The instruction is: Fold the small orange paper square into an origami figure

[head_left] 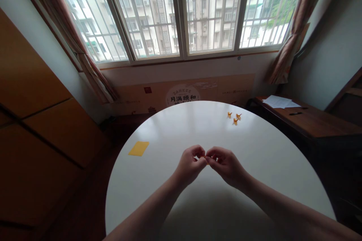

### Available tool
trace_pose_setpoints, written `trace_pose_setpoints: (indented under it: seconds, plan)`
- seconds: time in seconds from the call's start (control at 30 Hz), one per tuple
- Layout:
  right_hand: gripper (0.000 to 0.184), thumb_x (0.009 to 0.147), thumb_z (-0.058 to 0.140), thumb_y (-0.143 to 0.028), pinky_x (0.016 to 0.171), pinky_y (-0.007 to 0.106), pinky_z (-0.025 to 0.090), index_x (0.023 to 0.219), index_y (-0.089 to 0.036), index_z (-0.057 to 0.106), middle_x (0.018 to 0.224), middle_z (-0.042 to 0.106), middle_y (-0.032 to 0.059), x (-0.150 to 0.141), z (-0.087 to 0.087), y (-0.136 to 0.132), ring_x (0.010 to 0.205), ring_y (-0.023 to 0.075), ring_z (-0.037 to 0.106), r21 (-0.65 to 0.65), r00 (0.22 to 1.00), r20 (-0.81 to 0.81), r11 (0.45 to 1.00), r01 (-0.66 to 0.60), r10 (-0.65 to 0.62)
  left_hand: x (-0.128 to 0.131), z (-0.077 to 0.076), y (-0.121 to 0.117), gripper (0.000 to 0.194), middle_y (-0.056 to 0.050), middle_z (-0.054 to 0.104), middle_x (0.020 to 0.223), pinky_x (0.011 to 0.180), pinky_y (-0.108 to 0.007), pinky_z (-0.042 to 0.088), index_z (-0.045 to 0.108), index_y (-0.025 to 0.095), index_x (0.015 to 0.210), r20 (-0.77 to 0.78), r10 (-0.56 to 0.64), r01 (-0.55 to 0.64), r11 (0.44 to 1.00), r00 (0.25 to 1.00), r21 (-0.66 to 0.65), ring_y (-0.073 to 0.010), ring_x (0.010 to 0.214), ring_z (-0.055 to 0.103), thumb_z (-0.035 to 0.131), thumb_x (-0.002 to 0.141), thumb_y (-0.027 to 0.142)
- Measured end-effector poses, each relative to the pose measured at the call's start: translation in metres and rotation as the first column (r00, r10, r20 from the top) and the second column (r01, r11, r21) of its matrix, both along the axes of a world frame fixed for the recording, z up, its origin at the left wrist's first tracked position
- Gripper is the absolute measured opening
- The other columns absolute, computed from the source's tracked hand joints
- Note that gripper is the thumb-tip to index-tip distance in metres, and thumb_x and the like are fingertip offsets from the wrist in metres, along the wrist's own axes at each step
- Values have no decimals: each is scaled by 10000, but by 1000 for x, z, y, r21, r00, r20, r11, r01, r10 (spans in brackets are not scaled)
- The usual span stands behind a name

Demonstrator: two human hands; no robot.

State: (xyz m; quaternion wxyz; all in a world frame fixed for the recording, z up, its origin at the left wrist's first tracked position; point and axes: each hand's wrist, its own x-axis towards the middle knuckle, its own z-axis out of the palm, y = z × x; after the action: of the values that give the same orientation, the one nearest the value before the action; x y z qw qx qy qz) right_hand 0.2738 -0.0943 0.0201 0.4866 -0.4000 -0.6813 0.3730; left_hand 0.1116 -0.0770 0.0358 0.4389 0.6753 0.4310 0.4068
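Over the middle of the white round table (175,124), my left hand (190,163) and my right hand (226,163) meet fingertip to fingertip. Both are closed in a pinch on a small piece of folded yellow-orange paper (207,163). Fingers cover nearly all of the piece, so its shape cannot be made out. To the left on the tabletop lies a flat yellow paper sheet (138,148). At the far right of the table stand three small orange folded-paper figures (235,121), which look like little birds.
A brown wooden desk (319,122) with white papers (281,101) on it stands to the right. Beyond the table, a printed cardboard panel (226,83) leans below the barred window (181,15). An orange-brown wooden cabinet (42,120) is at the left.
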Motion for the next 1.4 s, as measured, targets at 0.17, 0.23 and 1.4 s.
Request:
trace_pose_setpoints:
  seconds: [0.17,0.23,1.4]
  plan:
    - [144,865,620,-299,532,258,416,775,-199,672,682,632,17,-3,0,-3,598,153,555,15,999,-23,999,36,-36,-2,-1,0,29,17,519,638,527,-226,393,538,176,647,-26,-41,41,999,999,-18,-123,609,492,536,670,193]
    - [160,868,623,-318,526,260,409,770,-198,668,669,622,16,-4,0,-4,587,153,542,2,998,-42,999,48,-48,-3,-1,1,37,17,518,628,529,-229,397,543,174,647,-37,-58,57,998,998,-26,-124,601,490,532,676,195]
    - [281,841,690,-443,426,211,404,856,-163,696,702,643,35,14,8,7,584,138,551,-140,984,-176,990,2,-27,-5,0,4,290,-25,613,646,483,-221,449,716,113,787,87,-64,71,994,994,-86,-110,546,511,718,785,403]
